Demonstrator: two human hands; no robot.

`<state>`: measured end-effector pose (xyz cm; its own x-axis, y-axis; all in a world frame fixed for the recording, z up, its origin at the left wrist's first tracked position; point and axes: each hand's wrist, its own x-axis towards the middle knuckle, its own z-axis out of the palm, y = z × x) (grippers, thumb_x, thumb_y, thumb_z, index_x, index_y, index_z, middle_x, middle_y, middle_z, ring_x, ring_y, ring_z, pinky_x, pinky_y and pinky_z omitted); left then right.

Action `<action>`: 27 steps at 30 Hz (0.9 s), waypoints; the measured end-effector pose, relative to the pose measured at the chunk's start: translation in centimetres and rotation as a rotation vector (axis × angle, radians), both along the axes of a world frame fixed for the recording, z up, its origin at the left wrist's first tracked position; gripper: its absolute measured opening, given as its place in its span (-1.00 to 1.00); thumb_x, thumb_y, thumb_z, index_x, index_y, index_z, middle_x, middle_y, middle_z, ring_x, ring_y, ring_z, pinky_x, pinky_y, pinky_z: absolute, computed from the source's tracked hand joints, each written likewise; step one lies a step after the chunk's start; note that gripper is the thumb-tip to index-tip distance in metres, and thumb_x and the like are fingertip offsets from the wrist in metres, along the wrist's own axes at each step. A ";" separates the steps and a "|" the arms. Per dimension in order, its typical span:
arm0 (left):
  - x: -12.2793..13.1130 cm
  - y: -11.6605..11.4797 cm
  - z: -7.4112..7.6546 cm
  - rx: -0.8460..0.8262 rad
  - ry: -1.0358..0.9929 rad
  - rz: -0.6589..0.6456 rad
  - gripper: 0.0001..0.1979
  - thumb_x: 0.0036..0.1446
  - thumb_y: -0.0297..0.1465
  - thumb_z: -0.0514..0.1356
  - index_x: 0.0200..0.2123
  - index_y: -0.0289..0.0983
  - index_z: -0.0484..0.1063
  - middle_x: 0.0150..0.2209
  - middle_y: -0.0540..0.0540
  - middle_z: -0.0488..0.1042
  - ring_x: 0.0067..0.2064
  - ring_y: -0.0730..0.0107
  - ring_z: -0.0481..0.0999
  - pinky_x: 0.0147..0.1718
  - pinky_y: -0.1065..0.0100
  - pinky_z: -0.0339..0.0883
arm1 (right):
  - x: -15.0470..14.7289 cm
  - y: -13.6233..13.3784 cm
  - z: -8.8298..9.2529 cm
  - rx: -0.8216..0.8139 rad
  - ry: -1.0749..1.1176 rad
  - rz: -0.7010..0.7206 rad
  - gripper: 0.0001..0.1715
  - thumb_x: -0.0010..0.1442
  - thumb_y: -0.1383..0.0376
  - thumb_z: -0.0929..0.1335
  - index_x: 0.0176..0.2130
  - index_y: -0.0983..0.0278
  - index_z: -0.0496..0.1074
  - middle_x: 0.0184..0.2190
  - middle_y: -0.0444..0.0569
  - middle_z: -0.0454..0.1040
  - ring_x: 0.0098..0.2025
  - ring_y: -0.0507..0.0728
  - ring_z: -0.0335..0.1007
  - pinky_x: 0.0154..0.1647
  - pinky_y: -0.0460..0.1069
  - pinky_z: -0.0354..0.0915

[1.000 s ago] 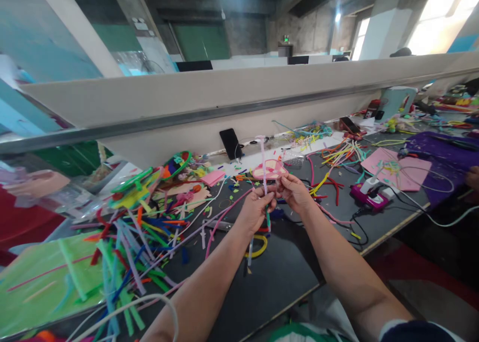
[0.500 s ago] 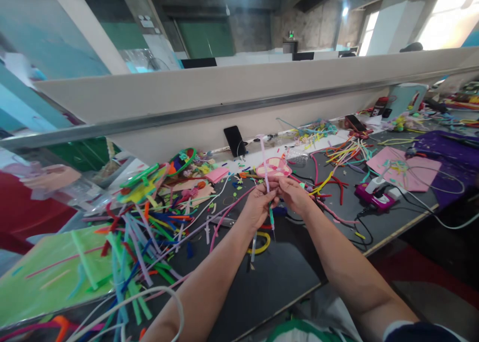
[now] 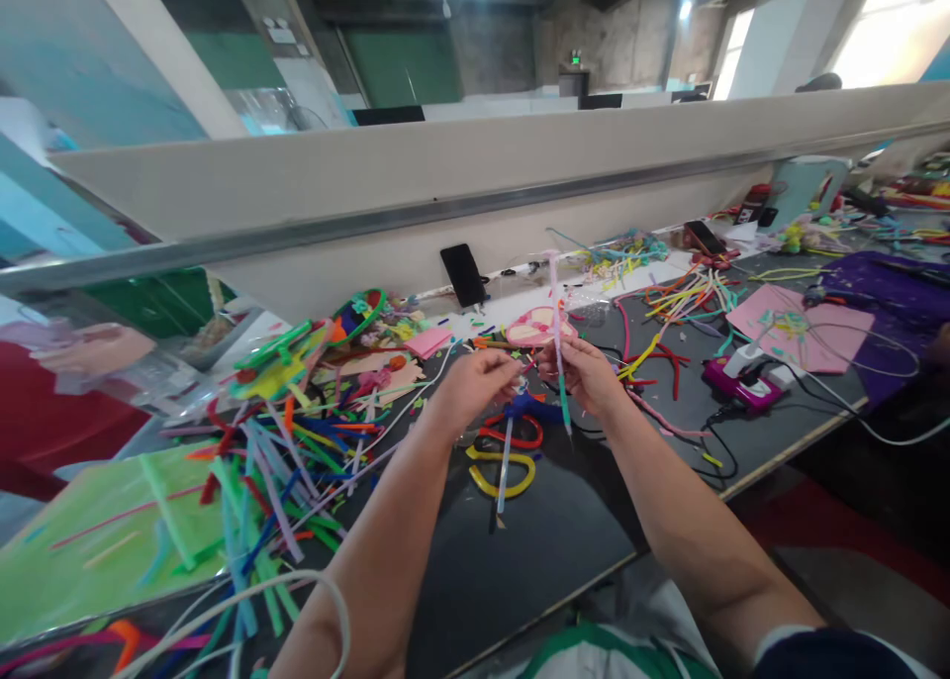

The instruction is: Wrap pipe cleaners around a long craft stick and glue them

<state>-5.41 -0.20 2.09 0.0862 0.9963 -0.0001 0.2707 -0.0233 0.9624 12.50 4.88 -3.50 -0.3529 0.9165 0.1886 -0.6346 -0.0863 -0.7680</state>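
1. My right hand (image 3: 586,374) is closed around a thin upright stem (image 3: 556,333), pale pink at the top and green where it pokes out below my fingers
2. My left hand (image 3: 475,380) sits just beside it, fingers curled in with the tips pinched together; I cannot tell whether anything is caught between them
3. The stem stands nearly vertical above the dark table (image 3: 549,550), tilted slightly, its top reaching up in front of the grey partition (image 3: 416,179)
4. Right behind my hands lies a pink oval craft piece (image 3: 538,328) on the table
5. Below my left hand rest a yellow loop (image 3: 499,466), a red curve (image 3: 512,435) and a blue twisted piece (image 3: 530,407), with a pale straw (image 3: 505,466) lying across the loop
6. To my left spreads a big heap of coloured pipe cleaners (image 3: 282,461), and past it a green sheet (image 3: 89,550)
7. A black phone (image 3: 461,274) leans against the partition
8. To my right sit a magenta glue gun base (image 3: 738,382) with its cables and a pink foam sheet (image 3: 806,325)
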 end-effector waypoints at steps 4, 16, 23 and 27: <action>-0.9 -1.1 2.4 0.411 0.096 0.214 -0.80 0.04 -0.26 0.22 -0.36 -0.30 0.46 -0.49 -0.01 0.44 -0.45 0.46 0.40 -0.41 0.42 0.31 | -0.5 -1.3 0.6 -0.026 -0.066 0.129 -0.79 0.11 0.24 0.39 -0.24 0.30 0.43 -0.44 -0.06 0.53 -0.48 0.05 0.46 -0.44 -0.01 0.45; -2.0 -1.6 3.5 0.888 0.221 0.691 -0.49 -0.04 -0.63 0.11 0.03 -0.23 0.29 -0.11 -0.13 0.33 -0.23 0.42 0.36 -0.27 0.37 0.32 | -1.4 -2.1 0.7 -0.036 -0.129 0.164 -0.70 0.22 0.13 0.29 -0.10 0.23 0.28 -0.39 -0.07 0.51 -0.54 0.05 0.46 -0.62 -0.04 0.43; 0.9 -2.5 2.9 0.967 0.600 0.456 -0.82 0.10 -0.49 0.14 -0.23 -0.24 0.47 -0.17 -0.12 0.37 -0.05 0.25 0.35 0.00 0.19 0.20 | -1.6 -3.4 1.5 0.098 -0.094 0.298 -0.52 0.10 0.26 0.40 0.01 0.15 0.24 -0.14 -0.04 0.46 -0.32 0.08 0.46 -0.56 -0.10 0.43; 2.7 -1.9 0.9 0.844 0.794 0.340 -0.86 0.11 -0.42 0.16 -0.28 -0.21 0.51 -0.21 -0.13 0.39 -0.10 0.21 0.33 -0.08 0.17 0.18 | -1.9 -3.5 1.3 0.141 -0.061 0.324 -0.46 0.03 0.32 0.43 0.01 0.15 0.27 -0.13 -0.06 0.44 -0.28 0.07 0.43 -0.53 -0.12 0.41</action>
